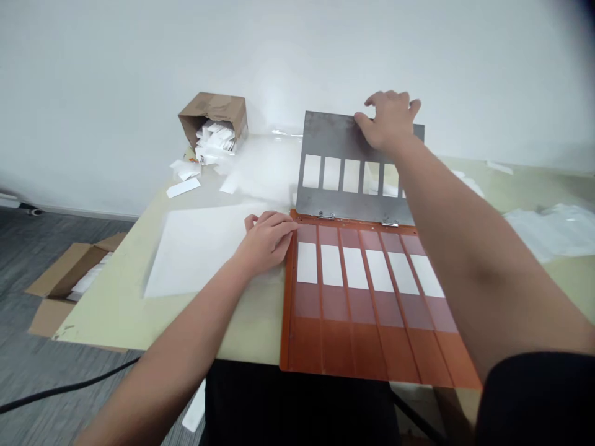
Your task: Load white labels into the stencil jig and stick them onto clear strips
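Note:
An orange slotted board [344, 347] lies at the table's front edge. Several white cards [355, 267] sit in a row in its channels, over pinkish translucent strips. Hinged to its far edge, a grey metal plate [334, 133] with rectangular cutouts stands raised. My right hand [388, 121] is against the plate's top edge, its fingers spread above it and the thumb on the near face. My left hand [269, 241] has its fingers bent together at the board's left edge, close to the hinge. My right forearm hides the right part of plate and board.
White sheeting [195, 248] covers the table left of the board. Behind it, a cardboard box [223, 108] spills white pieces. Clear plastic bags [558, 229] lie at the right. Another open carton [65, 272] stands on the floor, and a black cable [69, 387] runs below the table.

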`<action>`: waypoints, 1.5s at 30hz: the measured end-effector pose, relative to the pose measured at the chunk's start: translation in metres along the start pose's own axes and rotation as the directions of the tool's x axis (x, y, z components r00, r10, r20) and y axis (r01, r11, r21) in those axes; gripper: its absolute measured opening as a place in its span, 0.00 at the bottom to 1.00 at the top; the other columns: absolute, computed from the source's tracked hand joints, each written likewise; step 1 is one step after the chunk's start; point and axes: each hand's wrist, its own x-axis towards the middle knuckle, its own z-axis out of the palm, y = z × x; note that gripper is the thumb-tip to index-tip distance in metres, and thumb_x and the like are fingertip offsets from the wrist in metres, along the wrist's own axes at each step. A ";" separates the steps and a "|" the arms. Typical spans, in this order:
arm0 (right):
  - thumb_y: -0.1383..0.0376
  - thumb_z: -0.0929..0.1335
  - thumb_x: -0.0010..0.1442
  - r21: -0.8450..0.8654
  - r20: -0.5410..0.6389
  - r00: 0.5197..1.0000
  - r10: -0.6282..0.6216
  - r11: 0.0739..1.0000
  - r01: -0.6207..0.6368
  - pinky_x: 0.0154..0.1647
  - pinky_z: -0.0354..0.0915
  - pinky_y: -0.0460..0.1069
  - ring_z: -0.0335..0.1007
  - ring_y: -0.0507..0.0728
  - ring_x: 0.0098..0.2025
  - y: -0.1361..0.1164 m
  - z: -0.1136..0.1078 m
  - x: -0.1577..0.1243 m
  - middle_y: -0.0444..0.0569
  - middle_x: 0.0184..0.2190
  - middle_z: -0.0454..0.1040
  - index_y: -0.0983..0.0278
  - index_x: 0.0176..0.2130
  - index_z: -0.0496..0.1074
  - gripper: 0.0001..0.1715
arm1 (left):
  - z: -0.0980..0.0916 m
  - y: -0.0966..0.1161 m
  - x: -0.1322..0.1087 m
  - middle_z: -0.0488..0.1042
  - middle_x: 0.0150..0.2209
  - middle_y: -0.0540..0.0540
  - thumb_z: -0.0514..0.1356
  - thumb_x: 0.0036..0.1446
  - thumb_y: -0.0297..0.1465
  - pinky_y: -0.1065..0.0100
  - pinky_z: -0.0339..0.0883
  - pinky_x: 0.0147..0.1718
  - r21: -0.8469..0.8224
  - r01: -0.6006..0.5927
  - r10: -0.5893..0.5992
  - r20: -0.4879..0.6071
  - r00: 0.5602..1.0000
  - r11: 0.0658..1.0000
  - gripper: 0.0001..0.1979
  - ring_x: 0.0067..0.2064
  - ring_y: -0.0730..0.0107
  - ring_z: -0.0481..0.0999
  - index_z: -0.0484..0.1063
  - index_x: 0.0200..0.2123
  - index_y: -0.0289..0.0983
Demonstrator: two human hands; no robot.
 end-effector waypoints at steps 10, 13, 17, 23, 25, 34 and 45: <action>0.56 0.65 0.65 0.390 0.148 0.828 -0.541 0.801 0.453 0.58 0.51 0.67 0.70 0.67 0.54 -0.041 -0.056 -0.185 0.50 0.50 0.78 0.58 0.41 0.75 0.12 | -0.005 0.006 0.002 0.79 0.52 0.48 0.50 0.62 0.26 0.52 0.54 0.51 -0.085 -0.097 0.103 0.062 0.993 0.992 0.18 0.56 0.57 0.71 0.78 0.46 0.45; 0.57 0.65 0.66 0.424 0.216 0.785 -0.580 0.780 0.460 0.60 0.47 0.67 0.69 0.66 0.56 -0.047 -0.050 -0.218 0.50 0.52 0.77 0.57 0.44 0.74 0.11 | -0.005 0.006 0.002 0.78 0.52 0.47 0.49 0.62 0.26 0.53 0.56 0.52 -0.126 -0.125 0.138 0.102 0.985 0.984 0.20 0.57 0.56 0.70 0.76 0.51 0.44; 0.54 0.70 0.61 0.445 0.224 0.782 -0.582 0.775 0.449 0.59 0.50 0.66 0.68 0.66 0.57 -0.046 -0.038 -0.229 0.50 0.53 0.76 0.58 0.48 0.71 0.18 | -0.006 0.007 0.001 0.79 0.51 0.49 0.49 0.60 0.24 0.51 0.54 0.52 -0.102 -0.104 0.118 0.138 0.983 0.989 0.25 0.57 0.57 0.71 0.71 0.57 0.47; 0.47 0.74 0.53 0.433 0.291 0.792 -0.537 0.812 0.392 0.59 0.49 0.68 0.67 0.68 0.56 -0.040 -0.034 -0.230 0.51 0.50 0.76 0.57 0.47 0.69 0.28 | -0.008 0.009 0.000 0.79 0.52 0.47 0.50 0.60 0.26 0.45 0.49 0.54 -0.074 -0.024 0.038 0.201 0.979 0.997 0.24 0.60 0.52 0.68 0.65 0.58 0.46; 0.46 0.74 0.52 0.434 0.313 0.791 -0.525 0.820 0.372 0.58 0.49 0.69 0.67 0.69 0.56 -0.039 -0.033 -0.230 0.51 0.50 0.76 0.57 0.47 0.68 0.30 | -0.008 0.009 0.000 0.78 0.52 0.47 0.51 0.60 0.27 0.44 0.48 0.54 -0.077 -0.027 0.042 0.203 0.978 0.997 0.24 0.59 0.52 0.68 0.64 0.58 0.46; 0.42 0.73 0.53 0.446 0.288 0.780 -0.555 0.799 0.404 0.58 0.46 0.67 0.65 0.69 0.58 -0.039 -0.023 -0.235 0.49 0.53 0.76 0.57 0.46 0.70 0.30 | -0.008 0.009 0.000 0.79 0.52 0.46 0.52 0.58 0.31 0.43 0.48 0.55 -0.076 -0.024 0.039 0.203 0.978 0.997 0.25 0.59 0.48 0.69 0.63 0.59 0.46; 0.44 0.71 0.57 0.418 0.269 0.775 -0.572 0.794 0.441 0.55 0.46 0.66 0.65 0.69 0.57 -0.039 -0.023 -0.236 0.49 0.53 0.77 0.57 0.42 0.73 0.23 | -0.009 0.008 0.000 0.78 0.52 0.46 0.53 0.54 0.28 0.45 0.48 0.54 -0.068 -0.029 0.043 0.215 0.976 0.997 0.28 0.59 0.48 0.68 0.63 0.60 0.45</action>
